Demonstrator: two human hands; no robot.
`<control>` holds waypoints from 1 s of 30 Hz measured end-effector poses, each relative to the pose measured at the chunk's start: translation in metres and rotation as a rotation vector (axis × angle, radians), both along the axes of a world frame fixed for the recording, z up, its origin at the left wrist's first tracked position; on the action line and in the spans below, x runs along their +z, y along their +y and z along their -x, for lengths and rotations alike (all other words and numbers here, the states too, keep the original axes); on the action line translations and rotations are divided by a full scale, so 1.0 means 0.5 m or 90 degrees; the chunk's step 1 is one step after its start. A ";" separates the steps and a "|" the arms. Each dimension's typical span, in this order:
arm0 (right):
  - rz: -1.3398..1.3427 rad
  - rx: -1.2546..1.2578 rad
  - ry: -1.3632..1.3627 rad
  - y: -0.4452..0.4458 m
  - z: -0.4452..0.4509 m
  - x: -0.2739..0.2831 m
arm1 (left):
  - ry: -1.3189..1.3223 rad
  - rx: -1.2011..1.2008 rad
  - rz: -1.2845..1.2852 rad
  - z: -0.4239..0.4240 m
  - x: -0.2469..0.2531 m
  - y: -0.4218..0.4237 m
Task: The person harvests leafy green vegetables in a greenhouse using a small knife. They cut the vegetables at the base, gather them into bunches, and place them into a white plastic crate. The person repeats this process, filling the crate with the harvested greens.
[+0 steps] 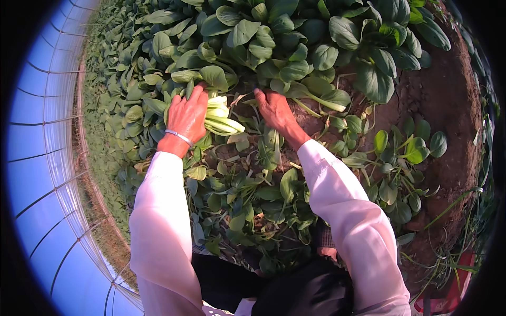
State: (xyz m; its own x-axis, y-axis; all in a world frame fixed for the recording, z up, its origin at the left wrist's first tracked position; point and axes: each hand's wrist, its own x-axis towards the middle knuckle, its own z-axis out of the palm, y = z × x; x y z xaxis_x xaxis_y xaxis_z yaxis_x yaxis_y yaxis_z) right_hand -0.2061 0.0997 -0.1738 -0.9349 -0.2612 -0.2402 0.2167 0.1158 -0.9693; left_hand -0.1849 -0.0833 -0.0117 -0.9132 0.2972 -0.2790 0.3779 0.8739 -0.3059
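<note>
My left hand, with a thin silver-coloured bracelet at the wrist, is closed around a bunch of leafy greens resembling bok choy. Pale stalks stick out to the right of the hand, and dark leaves lie beyond it. My right hand is low among the plants, palm down, with its fingertips at the shaded base of the standing greens. Whether those fingers grip a stem or a tool is hidden. Just right of this hand lies a loose leaf with a pale stalk.
Dense rows of greens fill the far side and left. Loose leaves litter the soil before my knees. Bare soil runs along the right, with a red object at lower right. A greenhouse frame with clear film curves at left.
</note>
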 end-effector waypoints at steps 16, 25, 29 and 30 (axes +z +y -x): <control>-0.168 0.303 -0.220 0.080 0.017 0.051 | -0.036 0.012 -0.025 -0.038 0.001 -0.013; 0.210 0.050 -0.188 0.128 -0.036 0.069 | -0.059 0.080 -0.194 -0.137 0.114 0.036; 0.385 0.007 -0.222 0.127 -0.070 0.131 | -0.148 0.311 -0.630 -0.209 0.169 0.037; 0.422 0.013 -0.226 0.125 -0.079 0.146 | -0.183 0.336 -0.694 -0.227 0.180 0.025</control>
State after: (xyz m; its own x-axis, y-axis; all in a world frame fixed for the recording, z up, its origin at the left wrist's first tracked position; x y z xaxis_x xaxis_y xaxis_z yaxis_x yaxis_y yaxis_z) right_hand -0.1668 0.1620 -0.1007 -0.8238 -0.4720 -0.3138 0.5338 -0.4600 -0.7095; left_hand -0.0713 -0.0708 0.0784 -0.9380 0.1146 -0.3270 -0.1634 0.6857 0.7093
